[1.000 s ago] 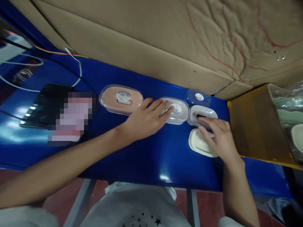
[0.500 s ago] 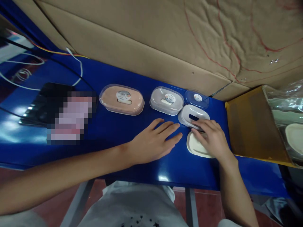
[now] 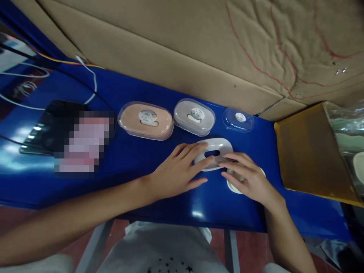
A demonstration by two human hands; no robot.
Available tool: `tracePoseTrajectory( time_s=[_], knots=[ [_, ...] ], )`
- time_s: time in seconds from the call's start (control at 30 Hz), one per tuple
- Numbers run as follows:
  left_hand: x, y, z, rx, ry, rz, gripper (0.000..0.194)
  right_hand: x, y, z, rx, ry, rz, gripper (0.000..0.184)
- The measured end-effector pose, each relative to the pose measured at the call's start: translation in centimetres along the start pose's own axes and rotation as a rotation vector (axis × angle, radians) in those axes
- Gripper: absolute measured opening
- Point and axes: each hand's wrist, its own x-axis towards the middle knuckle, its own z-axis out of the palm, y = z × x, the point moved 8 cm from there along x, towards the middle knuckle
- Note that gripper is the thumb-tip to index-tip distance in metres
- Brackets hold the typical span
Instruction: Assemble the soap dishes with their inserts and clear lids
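White slotted shell right of centre, on or just above the table, between both hands; cannot tell exact contact underneath. Oval hole through the top, dark inside.

Left hand: grip spread wide, with fingertips over the left end of the shell and thumb apart, on the near side. Right hand: grip loosely curled and open, with fingertips at the right end, thumb lower, over the cream piece. No visible pinch on either side; pressure impossible to judge.

For clean handling, probably best to press lightly from both ends, keep the shell level and steer by the outer rim rather than by the hole. Watch the right thumb: likely to catch on the cream piece. Better to bring the left thumb against the near rim before any lift; otherwise easy to tip. Glossy surface, so perhaps slippery; small, even moves advisable.

Cream piece low, under the right hand, partly hidden. Pale grey box under clear cover, behind and left of the shell, apart from it. Peach box, also covered and labelled, just beside that on the left. Separate clear cover with round label, behind the shell to the right. Cardboard box farther right. Far left, dark device.
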Motion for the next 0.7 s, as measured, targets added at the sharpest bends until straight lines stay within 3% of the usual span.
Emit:
tracePoseTrajectory(
  time_s=[0.1,0.2,0.27,0.37,0.53,0.7],
  knots=[
    [0.1,-0.5,-0.3,-0.012,0.001,-0.041,0.049,-1.6,1.9,-1.6,-0.086,-0.058,0.152,0.043],
    [0.1,-0.9,-0.6,-0.020,0.012,-0.095,0.043,-4.8,5.5,-2.9,-0.154,-0.195,0.353,0.073],
    [0.0,-1.3,-0.6,-0.022,0.029,-0.134,0.047,-6.8,7.7,-3.0,-0.164,-0.279,0.463,0.088],
    [-0.3,-1.7,-0.1,-0.030,0.028,-0.165,0.056,-8.3,9.6,-2.5,-0.149,-0.325,0.599,0.094],
    [-0.2,-1.9,-1.1,-0.127,0.130,-0.166,0.027,-6.6,7.7,-1.2,-0.026,-0.233,0.543,0.098],
    [-0.1,-0.8,-3.3,-0.233,0.240,-0.058,0.034,-4.4,5.8,-1.0,-0.100,-0.114,0.464,0.098]
  ],
)
